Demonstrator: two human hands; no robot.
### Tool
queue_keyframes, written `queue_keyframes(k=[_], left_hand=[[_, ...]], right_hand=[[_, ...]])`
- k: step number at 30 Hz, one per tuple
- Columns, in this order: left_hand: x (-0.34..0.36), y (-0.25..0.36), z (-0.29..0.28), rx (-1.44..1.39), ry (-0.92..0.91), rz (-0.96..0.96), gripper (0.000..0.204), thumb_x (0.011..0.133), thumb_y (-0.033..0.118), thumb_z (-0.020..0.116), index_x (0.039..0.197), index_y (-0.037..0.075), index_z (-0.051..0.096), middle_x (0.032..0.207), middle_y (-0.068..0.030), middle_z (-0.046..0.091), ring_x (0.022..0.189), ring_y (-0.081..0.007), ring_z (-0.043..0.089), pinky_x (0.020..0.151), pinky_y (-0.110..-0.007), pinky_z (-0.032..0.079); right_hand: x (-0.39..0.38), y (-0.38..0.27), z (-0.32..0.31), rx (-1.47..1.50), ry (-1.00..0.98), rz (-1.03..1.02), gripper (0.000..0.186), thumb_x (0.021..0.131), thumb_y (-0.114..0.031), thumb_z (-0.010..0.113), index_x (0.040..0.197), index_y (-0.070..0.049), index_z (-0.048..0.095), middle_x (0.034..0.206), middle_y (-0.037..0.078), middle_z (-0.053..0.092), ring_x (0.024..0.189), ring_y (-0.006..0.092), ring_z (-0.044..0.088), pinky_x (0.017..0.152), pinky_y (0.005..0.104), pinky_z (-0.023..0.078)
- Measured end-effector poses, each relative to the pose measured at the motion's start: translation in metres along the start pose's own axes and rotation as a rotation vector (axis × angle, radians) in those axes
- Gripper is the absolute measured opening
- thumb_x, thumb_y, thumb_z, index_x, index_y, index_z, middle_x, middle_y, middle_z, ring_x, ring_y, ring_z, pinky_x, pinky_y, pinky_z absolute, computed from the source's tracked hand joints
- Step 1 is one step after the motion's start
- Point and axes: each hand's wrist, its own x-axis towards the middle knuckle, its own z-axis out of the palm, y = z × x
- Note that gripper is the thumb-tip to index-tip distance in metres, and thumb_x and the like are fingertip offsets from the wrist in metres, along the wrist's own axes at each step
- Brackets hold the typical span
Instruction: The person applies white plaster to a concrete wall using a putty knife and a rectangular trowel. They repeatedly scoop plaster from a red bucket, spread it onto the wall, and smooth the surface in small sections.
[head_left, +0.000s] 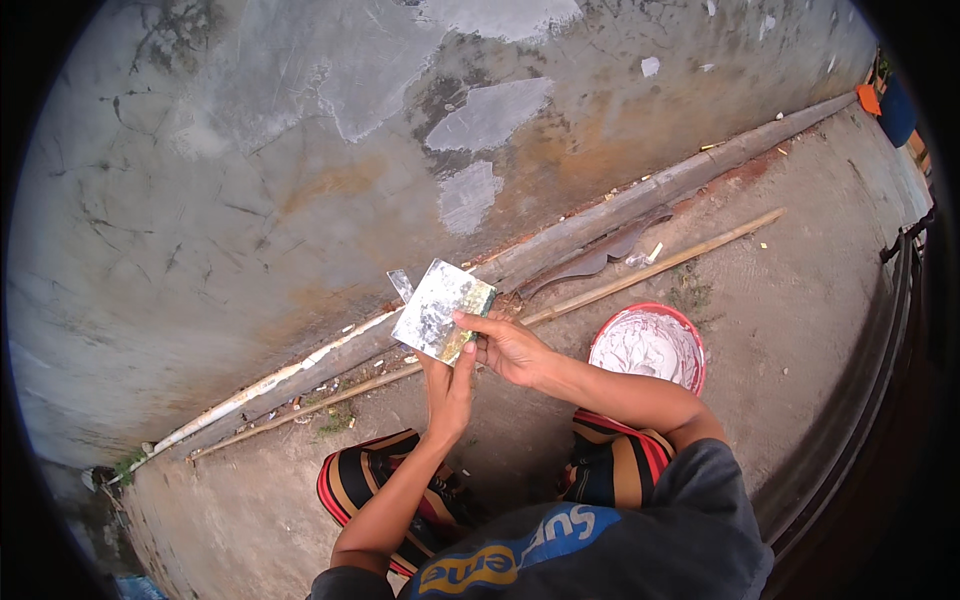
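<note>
A flat square board, smeared white and grey with a yellowish patch, is held up before the wall. My left hand grips its lower edge from below, the thumb pointing up along its corner. My right hand is closed on the board's right side, its thumb lying across the face. Behind the upper left edge a narrow grey strip like a scraper blade sticks out; its other end is hidden, and which fingers hold it cannot be made out. To the right of my right wrist stands a red-rimmed bucket of white paste.
Ahead rises a stained grey wall with pale patches. A long wooden pole lies on the concrete ground beside the wall's foot, with a curved brown strip and small debris. Dark rails run along the right.
</note>
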Motion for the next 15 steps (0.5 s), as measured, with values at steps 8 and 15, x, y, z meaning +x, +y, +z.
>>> queue_keyframes(k=[8,15], left_hand=[[0.002,-0.007,0.001,-0.225,0.21,-0.26,0.06,0.104,0.049,0.039,0.133,-0.002,0.049,0.125,-0.0143,0.054,0.111,-0.0212,0.052,0.096,-0.036,0.041],[0.004,-0.003,-0.01,-0.384,0.143,-0.279,0.054,0.099,0.052,0.047,0.12,0.003,0.054,0.109,-0.0032,0.055,0.091,-0.011,0.048,0.077,-0.029,0.039]], right_hand=[[-0.004,0.015,0.001,-0.147,-0.112,-0.041,0.026,0.092,-0.019,0.069,0.111,-0.003,0.06,0.102,0.004,0.063,0.093,0.0098,0.061,0.083,0.0274,0.053],[0.013,0.036,-0.032,-0.696,-0.221,-0.216,0.043,0.09,-0.01,0.063,0.129,0.003,0.052,0.124,0.01,0.06,0.113,0.0163,0.055,0.096,0.0309,0.044]])
